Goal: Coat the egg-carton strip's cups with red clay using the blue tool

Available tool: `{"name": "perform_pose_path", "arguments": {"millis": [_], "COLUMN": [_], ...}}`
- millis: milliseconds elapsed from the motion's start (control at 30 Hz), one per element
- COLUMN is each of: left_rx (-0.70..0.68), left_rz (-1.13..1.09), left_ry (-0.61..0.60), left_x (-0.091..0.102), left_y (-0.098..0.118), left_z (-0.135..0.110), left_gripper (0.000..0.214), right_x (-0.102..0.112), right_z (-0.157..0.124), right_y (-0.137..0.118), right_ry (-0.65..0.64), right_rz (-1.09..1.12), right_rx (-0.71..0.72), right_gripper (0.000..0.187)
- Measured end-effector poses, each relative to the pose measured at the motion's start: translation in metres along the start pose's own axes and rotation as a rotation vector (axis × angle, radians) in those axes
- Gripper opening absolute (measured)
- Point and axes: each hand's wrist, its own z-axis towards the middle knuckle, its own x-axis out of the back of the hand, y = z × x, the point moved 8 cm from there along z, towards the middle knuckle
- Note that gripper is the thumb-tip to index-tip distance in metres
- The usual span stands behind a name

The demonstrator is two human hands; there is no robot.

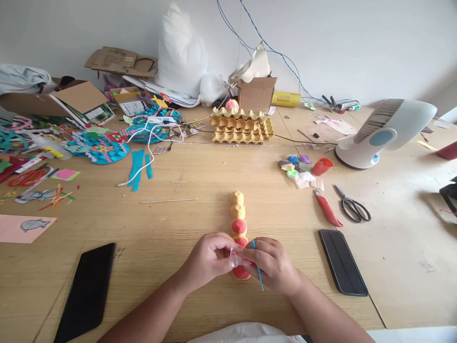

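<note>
My left hand [211, 257] pinches a small clear plastic bag [234, 257] from the left. From the other side my right hand [272, 264] grips the same bag, and a thin blue plastic stick [259, 274] is tucked between its fingers. Beneath both hands lies a strip of egg carton cups [237, 212], pointing away from me. Its far cups are bare yellow; the nearer ones carry red clay [239, 226] on top. My fingers cover part of the strip and whatever is inside the bag.
Phones [87, 286] [343, 262] lie on both sides. At right are scissors [353, 205], a red-handled knife [326, 208], a red cup [322, 166], clay packets [296, 166] and a fan [382, 136]. Egg cartons [239, 126] stand behind; paper crafts [96, 145] crowd the left.
</note>
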Motion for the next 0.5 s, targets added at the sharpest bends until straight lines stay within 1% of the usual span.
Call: {"name": "perform_pose_path", "arguments": {"millis": [167, 233, 367, 433, 500], "left_rx": [-0.045, -0.034, 0.055, 0.058, 0.039], "left_rz": [0.001, -0.016, -0.103, -0.122, -0.109], "left_ry": [0.016, 0.006, -0.096, -0.130, -0.132], "left_x": [0.0007, 0.0012, -0.0021, -0.0028, -0.0018], "left_y": [0.0032, 0.0037, 0.0014, 0.0025, 0.0040], "left_z": [-0.0005, -0.0001, 0.0012, 0.0016, 0.0018], "left_gripper": [0.008, 0.010, 0.018, 0.020, 0.020], "right_x": [-0.0002, 0.0001, -0.0012, -0.0015, -0.0013], "right_z": [-0.0014, -0.0020, -0.0016, -0.0010, -0.0005], "right_y": [-0.0026, -0.0039, -0.0061, -0.0071, -0.0077], "right_ry": [-0.046, -0.052, -0.069, -0.067, -0.055], "right_rz": [-0.041, -0.055, -0.029, -0.017, -0.017], "right_rx": [0.006, 0.011, 0.015, 0.018, 0.021], "right_gripper": [0.029, 0.027, 0.019, 0.015, 0.013]}}
